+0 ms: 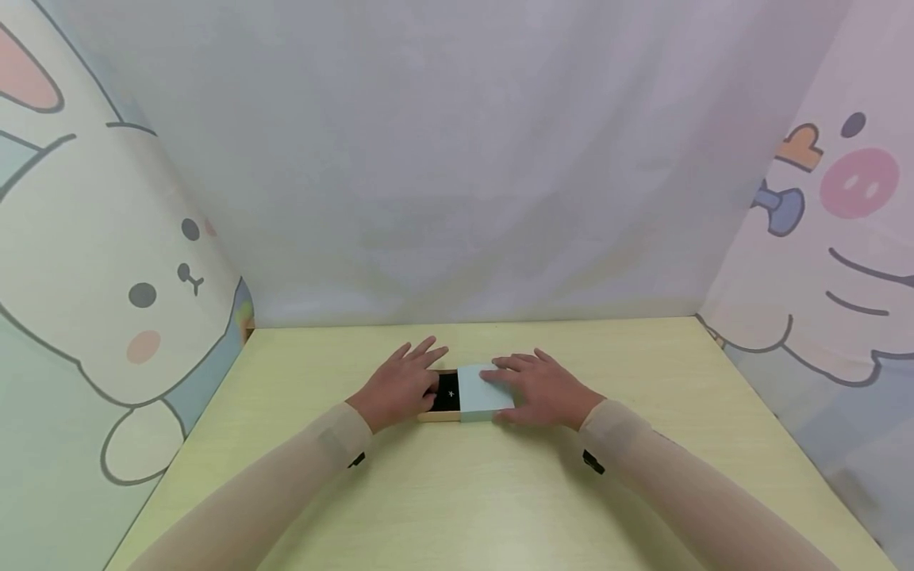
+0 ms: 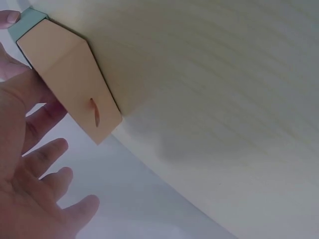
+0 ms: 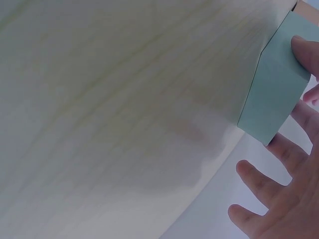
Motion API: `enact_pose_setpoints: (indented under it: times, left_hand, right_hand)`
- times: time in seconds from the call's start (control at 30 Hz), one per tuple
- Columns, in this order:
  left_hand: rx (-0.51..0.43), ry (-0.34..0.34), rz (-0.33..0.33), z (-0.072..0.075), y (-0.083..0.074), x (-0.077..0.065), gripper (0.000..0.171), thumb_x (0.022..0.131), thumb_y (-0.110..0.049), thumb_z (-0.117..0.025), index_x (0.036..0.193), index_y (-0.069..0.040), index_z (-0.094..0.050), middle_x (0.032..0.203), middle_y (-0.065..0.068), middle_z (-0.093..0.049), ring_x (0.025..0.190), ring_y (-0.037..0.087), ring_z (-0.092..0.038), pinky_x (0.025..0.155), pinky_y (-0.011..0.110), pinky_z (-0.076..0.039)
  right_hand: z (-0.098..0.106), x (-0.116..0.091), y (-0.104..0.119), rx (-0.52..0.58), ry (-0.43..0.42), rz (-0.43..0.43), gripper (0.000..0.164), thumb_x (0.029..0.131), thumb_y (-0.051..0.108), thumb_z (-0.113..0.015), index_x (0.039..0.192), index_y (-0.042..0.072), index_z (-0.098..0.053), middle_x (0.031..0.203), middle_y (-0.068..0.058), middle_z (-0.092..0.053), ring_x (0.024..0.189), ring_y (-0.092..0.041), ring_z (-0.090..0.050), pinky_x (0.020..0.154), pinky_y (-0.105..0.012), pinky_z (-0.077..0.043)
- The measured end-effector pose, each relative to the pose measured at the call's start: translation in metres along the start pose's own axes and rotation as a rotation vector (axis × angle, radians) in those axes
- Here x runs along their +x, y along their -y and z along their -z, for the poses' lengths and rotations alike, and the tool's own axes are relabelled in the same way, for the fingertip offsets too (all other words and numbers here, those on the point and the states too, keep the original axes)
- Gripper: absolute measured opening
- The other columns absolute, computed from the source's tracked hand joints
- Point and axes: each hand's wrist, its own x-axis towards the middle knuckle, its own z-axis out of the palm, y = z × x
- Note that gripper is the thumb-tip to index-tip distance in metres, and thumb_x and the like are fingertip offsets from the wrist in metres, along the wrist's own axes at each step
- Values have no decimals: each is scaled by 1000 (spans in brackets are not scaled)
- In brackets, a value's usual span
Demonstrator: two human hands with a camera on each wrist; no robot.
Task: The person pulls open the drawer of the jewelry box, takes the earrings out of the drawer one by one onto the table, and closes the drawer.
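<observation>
A grey-white fabric backdrop (image 1: pixel 457 159) hangs behind, a cartoon rabbit (image 1: pixel 107 262) down the left, a cartoon pig (image 1: pixel 857 182) on the right, and out front a pale wood-grain table (image 1: pixel 457 492). There it is, near the table's back edge, about midway between the left and right edges: a drawer-style box, its mint slip cover (image 1: pixel 471 396) on the right, its tan tray (image 2: pixel 70 69) jutting out to the left! Black lining (image 1: pixel 446 403) shows in the exposed part, with a small white mark on it, and an orange pull loop (image 2: pixel 96 114) pokes from the tray's end.

Over to the right hand (image 1: pixel 546 392): it straddles the slip cover, gripping it, thumb against the near side, fingers spread across the top and far edge. And the left hand (image 1: pixel 403 388): thumb and index finger bent in over the tray, the other fingers fanned out; whether that pair pinches anything, we can't tell. Pale beige sleeves (image 1: pixel 286 484) reach both wrists.
</observation>
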Motion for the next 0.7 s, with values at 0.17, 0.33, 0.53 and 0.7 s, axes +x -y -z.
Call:
enact_pose_setpoints:
  times: [0.17, 0.33, 0.53, 0.7]
  left_hand:
    - [19, -13, -13, 3, 0, -1, 21, 110, -20, -83, 90, -16, -81, 182, 12, -58, 180, 41, -41, 143, 69, -41]
    - [22, -29, -25, 5, -1, -3, 20, 110, -19, -83, 90, -16, -82, 182, 13, -59, 180, 42, -41, 143, 69, -41]
    - [34, -42, -40, 7, -3, -4, 18, 110, -21, -83, 92, -18, -84, 181, 12, -59, 180, 42, -41, 143, 69, -42]
    - [48, -56, -56, 10, -6, -5, 15, 110, -24, -84, 97, -17, -87, 180, 11, -61, 180, 41, -42, 142, 68, -43]
  right_hand:
    - [1, 0, 0, 3, 2, 0, 74, 104, 55, -87, 171, 32, -64, 177, -8, -64, 164, -40, -62, 136, -81, -43]
    - [1, -1, 1, 9, 3, -2, 74, 105, 55, -87, 171, 32, -64, 177, -8, -64, 164, -40, -61, 136, -81, -42]
    - [0, 0, 0, 9, 2, -1, 74, 105, 55, -86, 172, 33, -63, 178, -7, -63, 165, -39, -61, 137, -81, -42]
    - [0, 0, 1, 7, 0, 3, 74, 105, 56, -86, 172, 33, -63, 178, -7, -63, 165, -39, -61, 136, -81, -43]
